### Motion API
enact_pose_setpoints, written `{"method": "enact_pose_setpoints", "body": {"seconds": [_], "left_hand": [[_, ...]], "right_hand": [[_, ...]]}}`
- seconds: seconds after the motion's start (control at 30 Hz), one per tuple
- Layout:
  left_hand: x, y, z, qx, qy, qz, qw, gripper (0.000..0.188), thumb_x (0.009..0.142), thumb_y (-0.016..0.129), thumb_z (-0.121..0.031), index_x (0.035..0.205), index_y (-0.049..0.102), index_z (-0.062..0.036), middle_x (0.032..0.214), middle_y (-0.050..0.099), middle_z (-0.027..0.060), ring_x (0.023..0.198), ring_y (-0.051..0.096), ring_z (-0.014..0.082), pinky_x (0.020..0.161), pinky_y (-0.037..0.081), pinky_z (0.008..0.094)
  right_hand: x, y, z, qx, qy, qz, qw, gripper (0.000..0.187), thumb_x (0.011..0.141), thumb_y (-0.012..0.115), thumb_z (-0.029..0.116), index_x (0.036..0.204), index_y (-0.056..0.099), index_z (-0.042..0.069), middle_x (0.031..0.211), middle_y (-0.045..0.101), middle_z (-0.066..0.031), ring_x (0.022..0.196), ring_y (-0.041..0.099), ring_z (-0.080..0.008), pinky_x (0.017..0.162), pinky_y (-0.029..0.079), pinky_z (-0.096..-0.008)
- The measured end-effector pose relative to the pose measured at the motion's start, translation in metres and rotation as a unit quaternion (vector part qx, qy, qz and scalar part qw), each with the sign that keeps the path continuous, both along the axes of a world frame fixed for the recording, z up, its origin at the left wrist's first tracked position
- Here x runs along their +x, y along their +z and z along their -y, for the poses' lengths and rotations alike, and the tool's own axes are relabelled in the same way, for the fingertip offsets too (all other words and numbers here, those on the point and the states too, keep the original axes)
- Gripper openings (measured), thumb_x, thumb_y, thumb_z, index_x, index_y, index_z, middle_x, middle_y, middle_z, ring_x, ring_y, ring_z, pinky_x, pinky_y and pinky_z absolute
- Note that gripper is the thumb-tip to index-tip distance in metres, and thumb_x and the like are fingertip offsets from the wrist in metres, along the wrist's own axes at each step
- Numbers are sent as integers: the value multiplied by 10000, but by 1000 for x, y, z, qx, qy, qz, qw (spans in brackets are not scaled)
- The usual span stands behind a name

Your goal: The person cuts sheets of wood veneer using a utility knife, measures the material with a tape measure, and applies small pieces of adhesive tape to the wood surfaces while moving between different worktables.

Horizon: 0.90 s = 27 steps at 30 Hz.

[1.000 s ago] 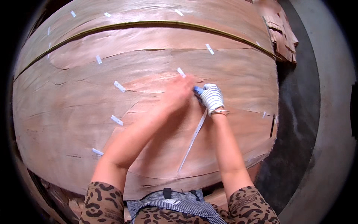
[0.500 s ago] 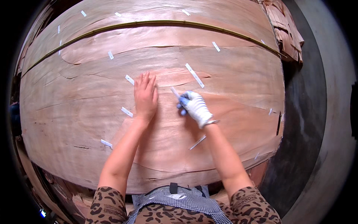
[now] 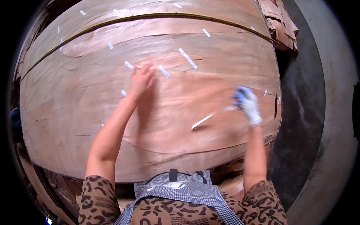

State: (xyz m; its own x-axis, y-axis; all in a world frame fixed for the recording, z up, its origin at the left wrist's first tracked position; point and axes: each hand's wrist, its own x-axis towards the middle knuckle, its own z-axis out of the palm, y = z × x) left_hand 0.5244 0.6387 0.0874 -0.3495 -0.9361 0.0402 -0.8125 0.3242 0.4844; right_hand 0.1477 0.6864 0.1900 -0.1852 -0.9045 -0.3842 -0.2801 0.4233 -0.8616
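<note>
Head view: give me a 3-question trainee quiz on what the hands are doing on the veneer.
1. True or false: the left hand lies bare on the veneer sheet.
2. What trails from the gloved right hand? A) a white tape strip B) a hammer C) a brush
3. Fill in: the short tape pieces stuck on the sheet are ____ in colour.

Key: 1 true. 2 A, the strip hangs from the hand down to the sheet. 3 white.
</note>
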Motion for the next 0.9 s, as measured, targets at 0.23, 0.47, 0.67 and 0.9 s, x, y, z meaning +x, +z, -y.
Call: {"method": "enact_pose_setpoints", "body": {"seconds": [0.23,0.47,0.67,0.9], "left_hand": [[5,7,-226,40,-84,41,995,617,766,562,-276,1327,369,-107,1421,271,119,1330,217,281,1079,118,487],[-22,-14,-293,8,-56,118,991,656,797,500,-393,1342,335,-67,1434,252,99,1344,189,243,1095,105,414],[-47,-21,-305,-89,-162,218,958,598,797,497,-256,1335,334,-50,1422,278,96,1334,224,223,1096,147,370],[-64,-14,-310,-86,-178,177,964,504,783,542,-176,1258,430,-48,1364,369,115,1286,320,243,1080,188,409]], "right_hand": [[-77,38,-194,130,175,-384,897,119,842,549,172,817,577,59,688,580,-97,611,557,-215,598,451,-343],[129,-54,-235,226,136,97,960,155,871,528,155,891,558,4,667,606,-69,511,546,-111,514,461,-263],[152,-118,-247,226,74,84,968,218,850,590,212,761,548,18,610,574,-58,455,515,-95,424,434,-252],[78,-104,-248,-74,288,-361,884,233,845,498,251,775,588,48,725,614,-168,643,604,-320,640,493,-421]]}}
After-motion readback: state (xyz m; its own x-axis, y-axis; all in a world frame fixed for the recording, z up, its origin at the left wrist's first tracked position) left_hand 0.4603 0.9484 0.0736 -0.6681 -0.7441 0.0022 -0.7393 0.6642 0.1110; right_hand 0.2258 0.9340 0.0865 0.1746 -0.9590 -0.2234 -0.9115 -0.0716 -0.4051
